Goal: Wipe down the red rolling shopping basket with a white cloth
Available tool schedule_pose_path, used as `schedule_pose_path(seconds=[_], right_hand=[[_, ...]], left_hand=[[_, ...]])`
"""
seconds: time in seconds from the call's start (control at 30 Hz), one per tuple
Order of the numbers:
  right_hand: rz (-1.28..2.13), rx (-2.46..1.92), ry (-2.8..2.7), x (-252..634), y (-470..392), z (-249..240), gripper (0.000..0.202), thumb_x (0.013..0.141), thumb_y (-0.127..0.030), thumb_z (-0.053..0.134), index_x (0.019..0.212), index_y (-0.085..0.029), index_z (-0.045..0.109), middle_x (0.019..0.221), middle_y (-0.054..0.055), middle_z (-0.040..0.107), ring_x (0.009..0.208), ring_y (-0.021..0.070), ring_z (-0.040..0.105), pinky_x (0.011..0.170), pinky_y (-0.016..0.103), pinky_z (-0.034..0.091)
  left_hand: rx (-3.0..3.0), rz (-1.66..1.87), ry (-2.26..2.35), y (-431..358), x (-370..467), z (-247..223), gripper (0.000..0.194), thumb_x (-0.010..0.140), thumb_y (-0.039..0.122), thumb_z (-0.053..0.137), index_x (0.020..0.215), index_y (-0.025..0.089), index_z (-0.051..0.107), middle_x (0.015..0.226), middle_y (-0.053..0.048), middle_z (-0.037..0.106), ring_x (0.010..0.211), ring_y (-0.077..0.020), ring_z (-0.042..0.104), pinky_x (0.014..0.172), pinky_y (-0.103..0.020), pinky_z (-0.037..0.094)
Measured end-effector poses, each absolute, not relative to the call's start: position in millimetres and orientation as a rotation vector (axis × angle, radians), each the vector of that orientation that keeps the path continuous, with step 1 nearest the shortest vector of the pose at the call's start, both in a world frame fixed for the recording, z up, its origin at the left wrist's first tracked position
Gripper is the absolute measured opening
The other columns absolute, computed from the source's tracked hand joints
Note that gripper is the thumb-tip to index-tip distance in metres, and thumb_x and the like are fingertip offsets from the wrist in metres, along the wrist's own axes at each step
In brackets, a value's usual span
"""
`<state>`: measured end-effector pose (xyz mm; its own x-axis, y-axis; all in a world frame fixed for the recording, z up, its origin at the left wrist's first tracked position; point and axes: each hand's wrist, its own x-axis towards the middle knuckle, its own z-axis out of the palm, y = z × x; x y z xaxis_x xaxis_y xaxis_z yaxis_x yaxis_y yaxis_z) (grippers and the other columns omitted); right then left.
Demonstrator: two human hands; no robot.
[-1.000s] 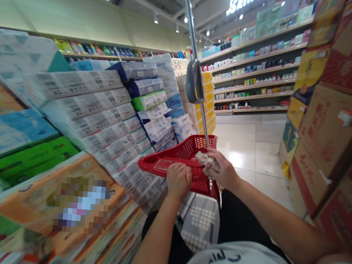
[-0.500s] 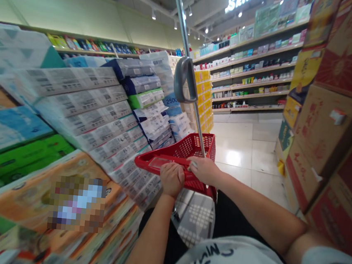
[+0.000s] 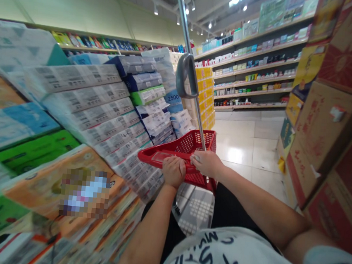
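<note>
A red plastic shopping cart (image 3: 149, 155) with a perforated basket is in front of my body. My left hand (image 3: 173, 172) is closed over the cart's red handle bar, knuckles up. Close beside it, my right hand (image 3: 205, 163) grips the same handle near the basket's right side, with a ring-like band on a finger. From the cart rises a tall metal pole (image 3: 183, 22), leaning to the left in view. A grey loop grip (image 3: 181, 76) is fixed on this pole. Most of the basket's inside is hidden from me.
Stacked tissue packs (image 3: 83, 94) line the left side close to the cart. Cardboard cartons (image 3: 329, 126) are piled along the right. A pale tiled floor (image 3: 240, 140) runs between them towards shelves of small goods (image 3: 257, 65). Yellow boxes (image 3: 205, 95) stand ahead.
The stacks on the left have shifted slightly rightward in view, and the ceiling sign has moved up a little. Both hands keep their hold on the cart handle.
</note>
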<state>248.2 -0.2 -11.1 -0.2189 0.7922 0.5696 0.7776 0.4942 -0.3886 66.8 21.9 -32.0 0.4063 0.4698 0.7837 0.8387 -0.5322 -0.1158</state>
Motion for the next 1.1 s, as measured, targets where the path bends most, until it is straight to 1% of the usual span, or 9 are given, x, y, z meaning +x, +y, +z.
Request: schedule_pose_path(seconds=[0.1,0.23,0.33,0.43,0.5,0.67,0.73,0.9,1.1], right_hand=[[-0.016,-1.152,-1.949,244,-1,-23,0.023,0.094,-0.030,0.045,0.082,-0.020,0.062,0.077,0.005,0.066,0.076,0.0184,0.062,0.072,0.030,0.048],[-0.093,-0.816,-1.744,242,-11,-54,0.022,0.094,-0.025,0.042,0.105,-0.020,0.060,0.103,0.010,0.065,0.103,0.0214,0.058,0.092,0.040,0.046],[-0.061,-0.849,-1.811,243,-8,-48,0.019,0.093,-0.026,0.044,0.090,-0.019,0.061,0.088,0.007,0.065,0.088,0.0197,0.060,0.083,0.036,0.047],[0.003,-1.003,-1.931,241,-1,-32,0.029,0.094,-0.030,0.045,0.069,-0.020,0.056,0.068,0.002,0.058,0.068,0.0159,0.056,0.070,0.030,0.046],[0.004,-1.002,-1.917,238,0,-32,0.028,0.094,-0.029,0.044,0.070,-0.019,0.057,0.069,0.002,0.059,0.069,0.0160,0.056,0.071,0.030,0.046],[-0.084,-0.776,-1.739,237,-8,-55,0.021,0.095,-0.026,0.042,0.102,-0.019,0.061,0.100,0.010,0.063,0.099,0.0205,0.057,0.090,0.038,0.046],[-0.080,-0.770,-1.798,239,-7,-52,0.021,0.096,-0.027,0.042,0.097,-0.019,0.062,0.096,0.009,0.064,0.094,0.0203,0.058,0.086,0.038,0.047],[0.050,-0.910,-1.937,241,0,-31,0.034,0.096,-0.034,0.043,0.069,-0.020,0.057,0.068,0.002,0.058,0.068,0.0165,0.056,0.071,0.031,0.047],[0.029,-0.759,-1.654,239,-9,-59,0.021,0.096,-0.029,0.043,0.104,-0.019,0.061,0.105,0.009,0.064,0.105,0.0209,0.057,0.095,0.039,0.042]], left_hand=[[-2.166,-0.967,-1.124,21,70,-32,0.030,0.089,0.020,0.037,0.071,0.023,0.062,0.074,-0.005,0.068,0.086,-0.0222,0.060,0.085,-0.042,0.036],[-2.202,-0.971,-1.118,23,65,-34,0.030,0.090,0.021,0.037,0.072,0.023,0.062,0.074,-0.004,0.068,0.085,-0.0216,0.059,0.086,-0.042,0.036],[-2.209,-0.985,-1.107,25,60,-35,0.030,0.090,0.021,0.037,0.073,0.023,0.062,0.076,-0.003,0.068,0.086,-0.0215,0.059,0.087,-0.042,0.036],[-2.191,-1.001,-1.111,26,58,-35,0.030,0.090,0.021,0.036,0.074,0.023,0.062,0.076,-0.003,0.068,0.087,-0.0221,0.059,0.087,-0.042,0.036],[-2.190,-1.006,-1.111,26,58,-34,0.031,0.090,0.021,0.036,0.073,0.023,0.062,0.076,-0.003,0.069,0.087,-0.0222,0.059,0.087,-0.041,0.036],[-2.218,-1.009,-1.113,23,59,-31,0.031,0.089,0.021,0.036,0.073,0.023,0.061,0.074,-0.003,0.068,0.084,-0.0210,0.059,0.086,-0.041,0.036],[-2.220,-1.012,-1.114,22,58,-31,0.031,0.089,0.021,0.036,0.072,0.023,0.061,0.074,-0.002,0.068,0.083,-0.0208,0.059,0.086,-0.041,0.036],[-2.211,-1.002,-1.129,22,59,-31,0.030,0.090,0.021,0.036,0.072,0.023,0.061,0.075,-0.003,0.068,0.085,-0.0211,0.059,0.088,-0.041,0.036],[-2.234,-1.000,-1.107,19,60,-31,0.029,0.089,0.021,0.037,0.073,0.023,0.061,0.074,-0.002,0.067,0.083,-0.0210,0.058,0.086,-0.041,0.036]])
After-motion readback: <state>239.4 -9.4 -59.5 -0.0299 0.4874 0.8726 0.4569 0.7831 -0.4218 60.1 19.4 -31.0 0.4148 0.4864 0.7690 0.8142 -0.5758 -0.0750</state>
